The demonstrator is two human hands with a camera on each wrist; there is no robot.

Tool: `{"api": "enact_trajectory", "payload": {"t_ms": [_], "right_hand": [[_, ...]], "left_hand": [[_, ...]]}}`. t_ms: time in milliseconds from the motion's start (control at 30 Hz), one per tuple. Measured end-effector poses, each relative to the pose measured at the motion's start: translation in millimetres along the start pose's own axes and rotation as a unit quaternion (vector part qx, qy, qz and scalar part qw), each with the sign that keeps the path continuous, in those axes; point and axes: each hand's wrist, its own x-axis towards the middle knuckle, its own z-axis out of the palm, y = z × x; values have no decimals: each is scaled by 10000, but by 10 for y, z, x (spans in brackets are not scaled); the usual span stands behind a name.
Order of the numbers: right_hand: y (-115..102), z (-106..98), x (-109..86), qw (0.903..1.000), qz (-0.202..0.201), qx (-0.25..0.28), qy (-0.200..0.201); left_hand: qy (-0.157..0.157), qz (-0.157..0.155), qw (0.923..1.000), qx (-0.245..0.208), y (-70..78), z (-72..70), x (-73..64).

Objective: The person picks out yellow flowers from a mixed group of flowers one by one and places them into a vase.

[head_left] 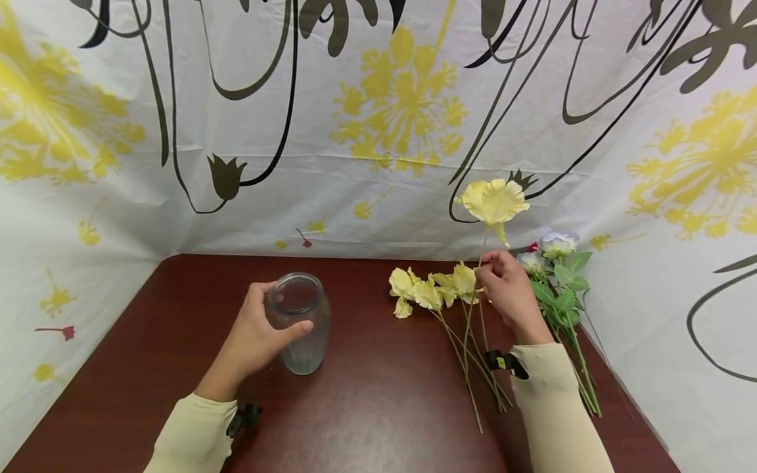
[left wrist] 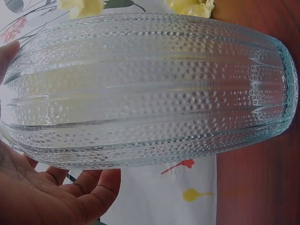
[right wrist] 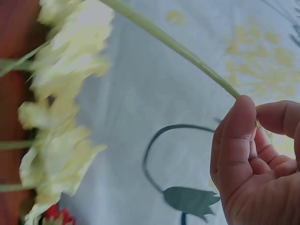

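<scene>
A clear glass vase (head_left: 304,341) with a dimpled, ribbed wall stands on the left half of the table. My left hand (head_left: 260,332) holds it near the rim, thumb in front and fingers behind; the left wrist view shows the vase wall (left wrist: 154,93) filling most of the picture. Between thumb and fingers, my right hand (head_left: 510,289) pinches the stem (right wrist: 187,54) of a yellow flower (head_left: 493,200), raised upright above the table. Below and left of that hand lie several more yellow flowers (head_left: 427,293), their stems pointing toward me.
White and red roses with green leaves (head_left: 564,295) lie along the table's right side. The dark red-brown table (head_left: 378,407) ends at a patterned white cloth (head_left: 378,223) hanging behind and on both sides.
</scene>
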Motion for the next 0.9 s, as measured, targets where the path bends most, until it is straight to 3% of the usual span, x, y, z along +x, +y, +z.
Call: {"api": "enact_trajectory", "payload": {"t_ms": [300, 567, 700, 900], "right_hand": [[-294, 68, -242, 9944, -191, 1031, -108], [-385, 147, -352, 9779, -776, 1943, -62], [-441, 192, -388, 9662, -1034, 2357, 149], [-556, 264, -476, 9364, -1423, 3158, 557]], "left_hand": [[-78, -53, 9999, 127, 70, 82, -38], [-125, 23, 9998, 156, 130, 193, -89], [-179, 61, 9998, 98, 169, 270, -107], [-315, 220, 9993, -40, 217, 379, -124]]}}
